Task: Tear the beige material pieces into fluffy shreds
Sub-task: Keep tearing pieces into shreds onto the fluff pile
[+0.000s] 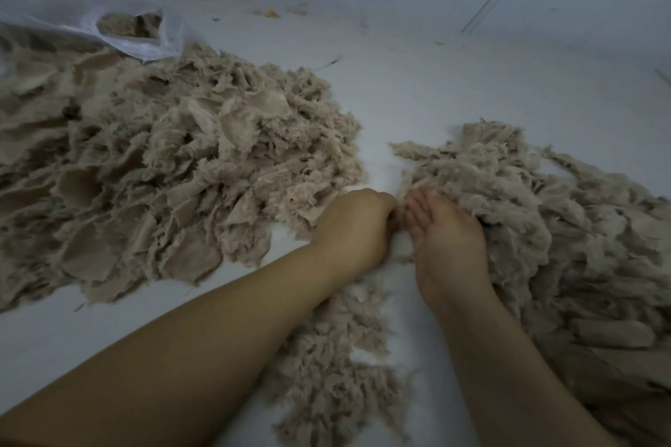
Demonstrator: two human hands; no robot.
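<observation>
A big heap of beige material pieces (pixel 145 163), flat patches mixed with frayed bits, covers the left of the white surface. A second heap of fluffy beige shreds (pixel 526 200) lies at the right. My left hand (pixel 354 225) is curled, its fingertips pinching a small beige piece (pixel 398 218) between the two hands. My right hand (pixel 444 232) faces palm-up with fingers nearly straight, its fingertips at the same piece and its back against the right heap. A smaller patch of shreds (pixel 337 356) lies under my forearms.
A white plastic bag (pixel 90 4) holding more beige material lies at the far left. The white surface (pixel 454 83) stretches behind the heaps to a pale wall, with a few small scraps near the back.
</observation>
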